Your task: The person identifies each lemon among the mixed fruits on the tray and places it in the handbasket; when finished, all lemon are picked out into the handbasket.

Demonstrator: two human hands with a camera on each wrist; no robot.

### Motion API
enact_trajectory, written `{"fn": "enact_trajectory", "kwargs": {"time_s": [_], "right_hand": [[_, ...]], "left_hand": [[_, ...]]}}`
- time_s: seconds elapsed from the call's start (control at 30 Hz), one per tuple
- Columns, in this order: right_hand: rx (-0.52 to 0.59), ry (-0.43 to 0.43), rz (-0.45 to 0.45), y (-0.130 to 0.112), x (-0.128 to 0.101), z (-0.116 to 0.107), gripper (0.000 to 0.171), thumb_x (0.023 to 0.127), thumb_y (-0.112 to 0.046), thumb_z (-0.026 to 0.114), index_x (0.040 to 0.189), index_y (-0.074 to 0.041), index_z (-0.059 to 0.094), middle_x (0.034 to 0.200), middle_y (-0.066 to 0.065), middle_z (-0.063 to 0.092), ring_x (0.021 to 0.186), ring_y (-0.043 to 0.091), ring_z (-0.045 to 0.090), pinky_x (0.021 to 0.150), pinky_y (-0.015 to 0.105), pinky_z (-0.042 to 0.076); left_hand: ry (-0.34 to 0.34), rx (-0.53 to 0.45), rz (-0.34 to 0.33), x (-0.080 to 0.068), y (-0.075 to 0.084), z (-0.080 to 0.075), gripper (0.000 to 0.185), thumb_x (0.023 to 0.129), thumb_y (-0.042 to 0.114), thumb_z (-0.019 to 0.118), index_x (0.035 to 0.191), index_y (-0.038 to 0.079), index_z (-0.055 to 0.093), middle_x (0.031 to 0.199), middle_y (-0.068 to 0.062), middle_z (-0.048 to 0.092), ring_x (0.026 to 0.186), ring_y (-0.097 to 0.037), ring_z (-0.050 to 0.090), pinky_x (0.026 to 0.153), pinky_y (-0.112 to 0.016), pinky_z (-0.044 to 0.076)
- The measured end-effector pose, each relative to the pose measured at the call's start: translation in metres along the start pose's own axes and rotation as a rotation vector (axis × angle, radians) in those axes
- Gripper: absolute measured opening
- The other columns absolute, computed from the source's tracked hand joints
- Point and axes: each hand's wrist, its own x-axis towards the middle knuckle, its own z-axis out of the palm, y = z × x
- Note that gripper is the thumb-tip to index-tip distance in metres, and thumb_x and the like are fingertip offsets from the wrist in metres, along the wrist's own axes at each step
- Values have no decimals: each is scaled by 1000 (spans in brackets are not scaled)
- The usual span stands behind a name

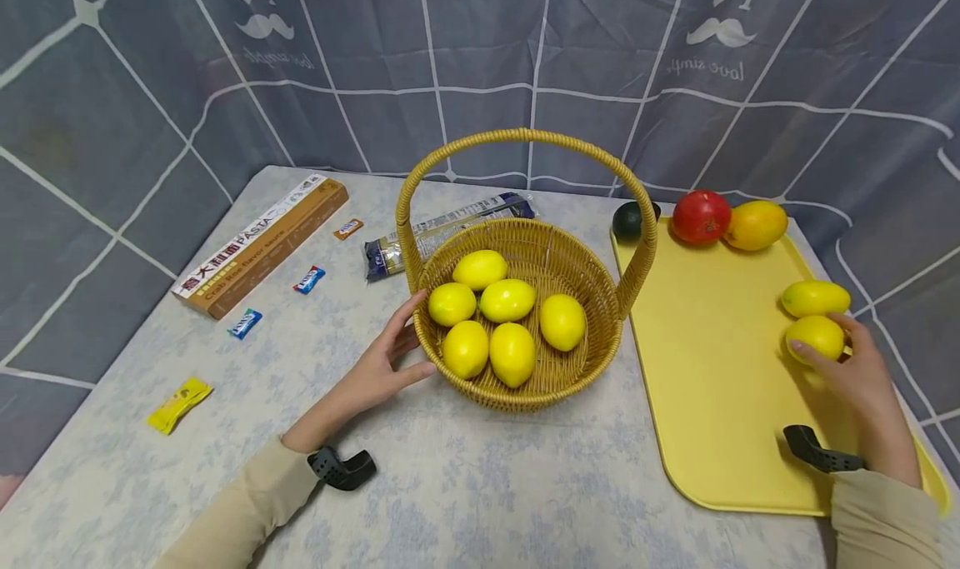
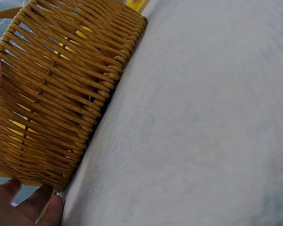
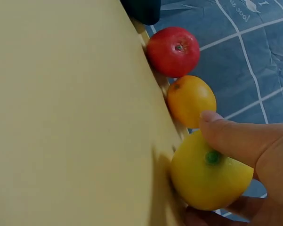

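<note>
A wicker basket [image 1: 517, 398] with a tall arched handle stands mid-table, with several lemons [image 1: 513, 354] inside it. My left hand [image 1: 382, 361] holds the basket's left side, fingers and thumb spread along the outer wall. From the left wrist, the woven wall [image 2: 61, 89] shows close up, with fingertips [image 2: 33, 207] against its lower edge. Over the yellow tray [image 1: 712, 386] on the right, my right hand [image 1: 855, 369] pinches a lemon [image 1: 813, 336] between thumb and fingers. A second lemon [image 1: 816, 298] lies just beyond it. The right wrist view shows the thumb across the gripped lemon [image 3: 202, 183].
At the tray's far edge sit a dark green fruit [image 1: 630, 221], a red round fruit [image 1: 701, 217] and an orange-yellow fruit [image 1: 756, 225]. Behind the basket lies a pasta packet [image 1: 450, 226]. A pasta box [image 1: 262, 244] and small wrapped sweets [image 1: 180, 405] are on the left.
</note>
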Motion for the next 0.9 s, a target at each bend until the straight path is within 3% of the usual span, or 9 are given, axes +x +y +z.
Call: {"fn": "enact_trajectory", "kwargs": {"time_s": [0.1, 0.27, 0.4, 0.5, 0.57, 0.63, 0.73, 0.9], "right_hand": [[27, 29, 23, -2, -2, 2, 74, 92, -27, 59, 145, 3, 17, 132, 35, 23, 97, 38, 34, 65, 16, 31], [108, 85, 64, -2, -1, 3, 58, 89, -28, 65, 138, -16, 36, 121, 18, 35, 87, 12, 38, 63, 11, 33], [222, 55, 70, 1, 2, 0, 58, 90, -29, 64, 140, -27, 36, 132, 10, 35, 97, 12, 40, 69, 8, 36], [491, 15, -26, -2, 3, -1, 57, 92, -17, 62, 142, -26, 38, 137, 4, 35, 102, 10, 45, 74, 6, 41], [685, -32, -143, -17, -3, -1, 54, 92, -4, 58, 141, -20, 41, 130, 1, 38, 98, 7, 49, 75, 9, 45], [781, -100, -259, -42, -16, -1, 54, 92, 6, 53, 141, -13, 41, 125, 2, 41, 94, 9, 52, 76, 10, 46], [787, -242, -429, -85, -35, 3, 55, 91, 16, 45, 141, -5, 38, 126, 9, 40, 96, 15, 51, 79, 14, 47], [681, -540, -593, -136, -47, 33, 57, 89, 17, 47, 141, -2, 36, 130, 12, 40, 101, 18, 52, 81, 21, 50]], "left_hand": [[-3, 0, 3, 1, -1, 0, 83, 90, 11, 64, 152, 17, 10, 155, -7, 7, 133, -34, 27, 105, -45, 29], [-5, 5, 7, 1, -2, 0, 83, 90, 9, 64, 152, 18, 10, 155, -7, 6, 133, -34, 27, 105, -46, 29], [-5, 3, -7, 1, -2, -1, 83, 90, 10, 64, 152, 20, 10, 155, -3, 7, 133, -33, 27, 105, -45, 29], [-4, 4, -11, 1, -2, -1, 83, 90, 10, 64, 152, 19, 10, 155, -3, 7, 133, -33, 27, 105, -45, 29], [-4, 5, -10, 1, -2, -1, 83, 90, 10, 64, 152, 19, 10, 155, -3, 7, 133, -33, 27, 105, -45, 29], [-6, 4, -8, 1, -1, 0, 83, 90, 10, 64, 152, 19, 10, 155, -4, 7, 133, -33, 27, 105, -45, 29], [-11, 1, -5, 1, -1, 0, 83, 90, 10, 64, 152, 19, 10, 155, -4, 7, 133, -33, 27, 105, -45, 29], [-6, 0, -5, 1, -2, 0, 83, 90, 9, 64, 152, 20, 10, 155, -4, 7, 133, -33, 27, 105, -44, 29]]}}
